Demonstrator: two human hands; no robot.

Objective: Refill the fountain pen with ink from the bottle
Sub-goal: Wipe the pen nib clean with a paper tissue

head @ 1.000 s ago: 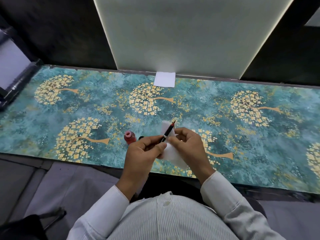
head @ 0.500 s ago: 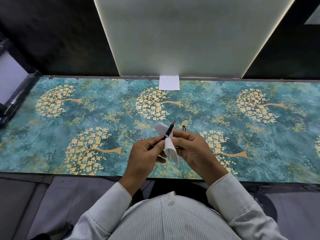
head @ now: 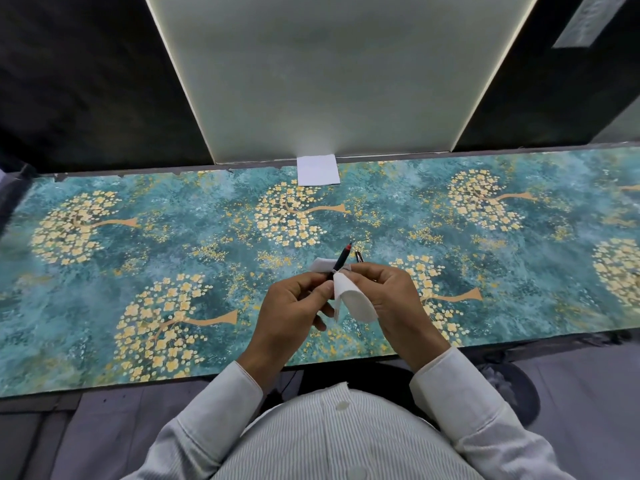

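Note:
My left hand (head: 289,311) pinches the lower end of a black fountain pen section (head: 341,258), whose red-stained tip points up and away from me. My right hand (head: 388,297) holds a white tissue (head: 353,301) folded around the pen's lower part. Both hands are raised a little above the table's front middle. A second dark pen part with a metal end (head: 359,256) lies on the table just behind my right fingers. The ink bottle is hidden behind my left hand or out of sight.
The table wears a teal cloth with gold trees (head: 138,244). A small white square of paper (head: 318,170) lies at the back edge under a lit white panel (head: 329,74). The table's front edge (head: 173,377) runs just before my sleeves.
The view has shifted so the red ink bottle, seen left of my hands a second ago, is hidden now. The tissue has slid lower around the pen, and both hands stay together.

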